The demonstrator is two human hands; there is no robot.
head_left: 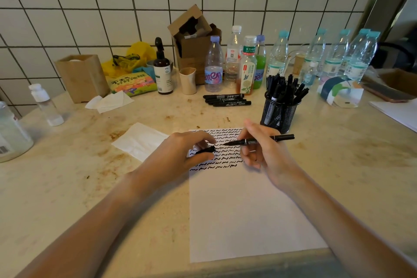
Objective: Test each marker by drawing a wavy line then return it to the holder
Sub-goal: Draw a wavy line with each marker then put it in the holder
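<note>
My right hand [264, 149] grips an uncapped black marker [270, 139], its tip pointing left just above the white paper [243, 210]. The black cap [206, 149] of the marker is pinched in my left hand [180, 153], a short way left of the tip. Several rows of black wavy lines [216, 160] fill the top of the sheet. A black mesh holder [279, 113] full of black markers stands behind my right hand. Several more black markers [226, 100] lie side by side on the counter behind the sheet.
A folded white tissue [141, 142] lies left of the paper. Many plastic bottles [279, 56], a cardboard box [194, 40], a cup [188, 80], a spray bottle [162, 70] and a wooden box [82, 78] line the tiled wall. A clear bottle [46, 105] stands at the left.
</note>
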